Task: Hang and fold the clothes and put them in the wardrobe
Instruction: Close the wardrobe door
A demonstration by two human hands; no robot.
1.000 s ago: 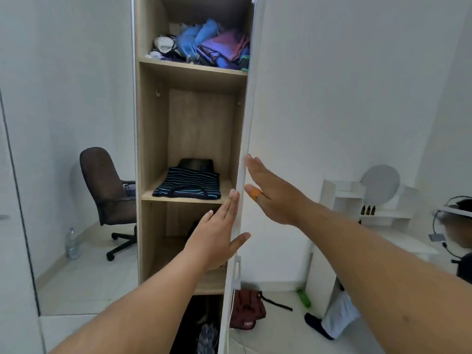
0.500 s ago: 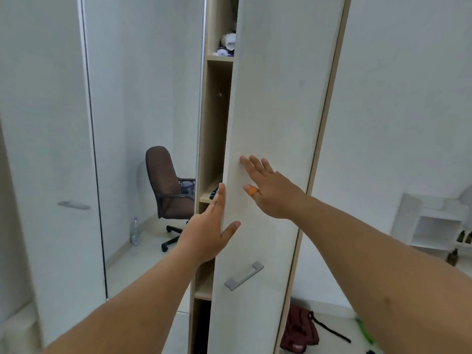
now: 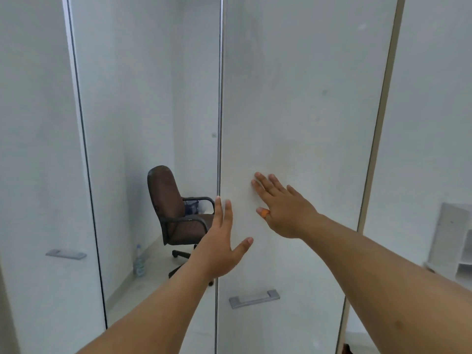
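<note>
left hand (image 3: 221, 247) spread | right hand (image 3: 285, 210) flat on wardrobe door (image 3: 301, 123) (both empty)

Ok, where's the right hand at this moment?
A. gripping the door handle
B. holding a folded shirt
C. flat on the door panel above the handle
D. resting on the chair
C: the right hand lies open with fingers spread on the white door, well above the grey handle, gripping nothing.

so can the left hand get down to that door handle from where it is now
Probably yes. The left hand is open against the wardrobe door near its left edge, and the grey handle sits just below it on the same panel with nothing between. The right hand rests higher up, clear of that path.
</note>
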